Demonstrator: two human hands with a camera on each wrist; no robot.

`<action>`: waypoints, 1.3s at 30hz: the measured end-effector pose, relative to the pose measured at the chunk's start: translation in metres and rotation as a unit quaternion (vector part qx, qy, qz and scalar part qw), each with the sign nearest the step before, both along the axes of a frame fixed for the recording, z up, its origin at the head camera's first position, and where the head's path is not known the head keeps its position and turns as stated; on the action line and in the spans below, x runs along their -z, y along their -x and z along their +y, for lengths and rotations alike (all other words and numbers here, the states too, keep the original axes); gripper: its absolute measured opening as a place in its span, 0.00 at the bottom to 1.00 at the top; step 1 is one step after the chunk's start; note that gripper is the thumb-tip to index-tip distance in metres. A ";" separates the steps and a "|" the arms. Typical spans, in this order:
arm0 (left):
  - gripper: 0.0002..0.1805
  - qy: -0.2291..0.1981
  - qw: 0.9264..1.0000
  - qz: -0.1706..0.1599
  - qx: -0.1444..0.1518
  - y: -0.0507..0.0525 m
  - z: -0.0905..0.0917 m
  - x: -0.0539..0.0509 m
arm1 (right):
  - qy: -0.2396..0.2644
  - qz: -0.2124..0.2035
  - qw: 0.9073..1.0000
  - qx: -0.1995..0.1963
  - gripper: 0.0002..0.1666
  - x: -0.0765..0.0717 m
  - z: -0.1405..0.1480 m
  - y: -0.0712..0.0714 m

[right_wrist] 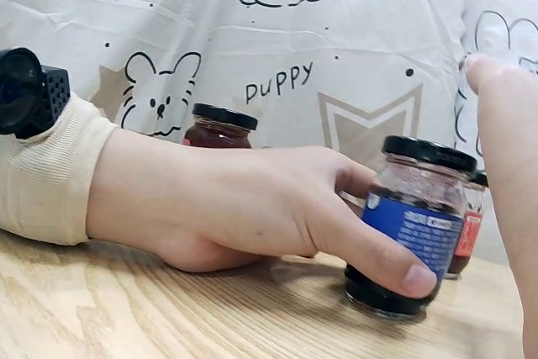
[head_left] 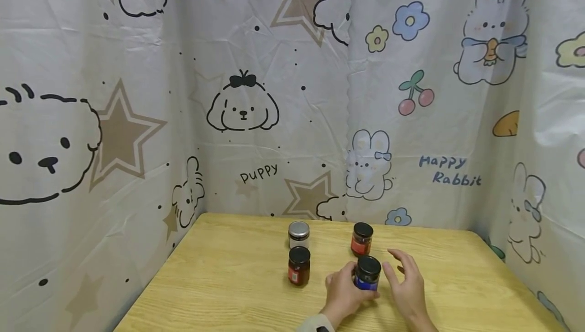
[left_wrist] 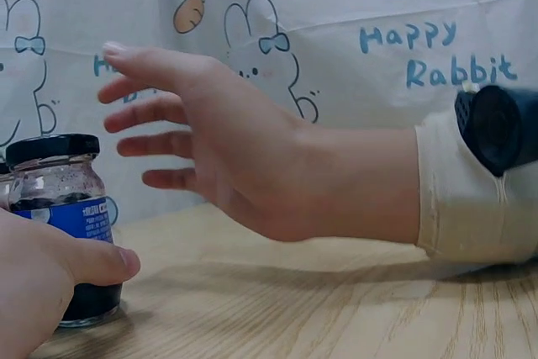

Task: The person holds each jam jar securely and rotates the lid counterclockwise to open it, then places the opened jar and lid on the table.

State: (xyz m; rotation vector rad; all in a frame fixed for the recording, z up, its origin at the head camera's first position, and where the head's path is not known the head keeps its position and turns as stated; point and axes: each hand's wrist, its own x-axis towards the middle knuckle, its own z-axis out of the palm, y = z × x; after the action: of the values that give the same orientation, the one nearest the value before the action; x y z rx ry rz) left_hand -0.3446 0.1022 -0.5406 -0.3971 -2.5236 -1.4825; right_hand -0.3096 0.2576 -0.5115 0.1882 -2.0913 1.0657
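Note:
A glass jar with a black lid and blue label (head_left: 367,267) is at the front right of the group, its dark contents visible in the wrist views. My left hand (head_left: 344,290) grips it low from the left, the thumb (right_wrist: 412,279) lying across the label's lower part. To the right of the jar and apart from it, my right hand (head_left: 408,285) is raised with its fingers (left_wrist: 151,113) spread and loosely bent, holding nothing. Whether the jar's base fully rests on the table cannot be told.
Behind the blue-label jar stands a black-lidded jar with a red label (head_left: 361,240). On the left are a dark red jar (head_left: 299,267) and a silver-lidded jar (head_left: 299,234) behind it. The wooden table (head_left: 219,271) meets printed curtains (head_left: 274,149) at the back and sides.

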 end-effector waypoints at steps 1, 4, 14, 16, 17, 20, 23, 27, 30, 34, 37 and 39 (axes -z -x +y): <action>0.32 -0.007 1.000 -0.002 0.000 0.000 0.000 -0.001 | 0.007 -0.004 1.000 -0.002 0.18 0.000 0.001 0.000; 0.31 -0.028 1.000 -0.007 0.000 0.001 -0.001 -0.002 | 0.032 -0.012 0.999 -0.010 0.18 0.002 0.005 -0.001; 0.32 -0.054 0.998 -0.016 0.010 0.000 -0.007 -0.006 | 0.076 -0.025 0.996 -0.039 0.20 0.002 0.008 0.000; 0.33 -0.065 0.998 -0.020 0.019 0.000 -0.007 -0.007 | 0.077 -0.034 0.996 -0.039 0.21 0.002 0.009 -0.001; 0.34 -0.071 0.997 -0.021 0.022 0.000 -0.008 -0.007 | 0.078 -0.037 0.996 -0.040 0.21 0.002 0.009 0.000; 0.38 -0.089 0.995 -0.017 0.031 0.000 -0.008 -0.009 | 0.079 -0.040 0.995 -0.044 0.22 0.003 0.009 0.000; 0.41 -0.095 0.995 -0.017 0.033 -0.001 -0.008 -0.012 | 0.085 -0.029 0.995 -0.053 0.22 0.003 0.008 0.001; 0.38 -0.087 0.995 -0.012 0.042 -0.003 -0.010 -0.014 | 0.120 -0.010 0.990 -0.080 0.21 0.000 0.008 0.001; 0.36 -0.084 0.995 -0.008 0.048 -0.005 -0.012 -0.016 | 0.152 -0.003 0.983 -0.105 0.21 -0.005 0.006 0.000; 0.34 -0.080 0.996 -0.001 0.051 -0.007 -0.017 -0.021 | 0.180 -0.001 0.975 -0.130 0.21 -0.012 0.003 -0.002; 0.33 -0.073 0.996 0.010 0.057 -0.010 -0.023 -0.027 | 0.187 0.000 0.971 -0.148 0.21 -0.017 0.001 -0.004; 0.33 -0.065 0.996 0.013 0.062 -0.013 -0.027 -0.033 | 0.192 0.004 0.968 -0.161 0.21 -0.023 -0.002 -0.006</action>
State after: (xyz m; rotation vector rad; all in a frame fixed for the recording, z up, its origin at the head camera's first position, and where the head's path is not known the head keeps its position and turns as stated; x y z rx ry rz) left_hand -0.3316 0.0751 -0.5078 -0.5569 -2.4057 -1.6630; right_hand -0.3041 0.2557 -0.4883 0.3447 -1.8400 1.6391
